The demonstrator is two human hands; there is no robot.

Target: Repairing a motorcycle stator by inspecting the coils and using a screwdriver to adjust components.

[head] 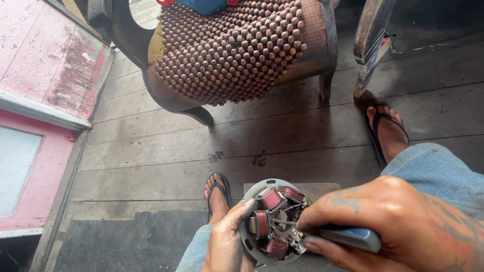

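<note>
The left hand (225, 242) cups a round metal plate (272, 221) from below and from its left side. The thumb lies over the plate's left rim, and the fingers are closed around the edge, so the grip is snug on the plate. The plate is like a shallow dish. In it sit 3 copper wire coils (271, 199), wound tight and reddish brown. 1 coil is just past the thumb tip, 1 is right beside the thumb, and 1 is low down near the palm. Small metal bits and thin wires sit in the middle between the coils.

The right hand (403, 226) is shut tight around the blue handle of a screwdriver (348, 236). Its thin metal shaft reaches out from the fingers into the middle of the plate. The tip is hidden among the small parts, so I cannot tell just what it touches.

The plate is held up over the lap, above the dark wooden floor (151, 151). 2 feet in flip-flops (388, 132) rest on the floor. Beyond the hands stands a chair with a brown beaded seat cover (232, 50).
</note>
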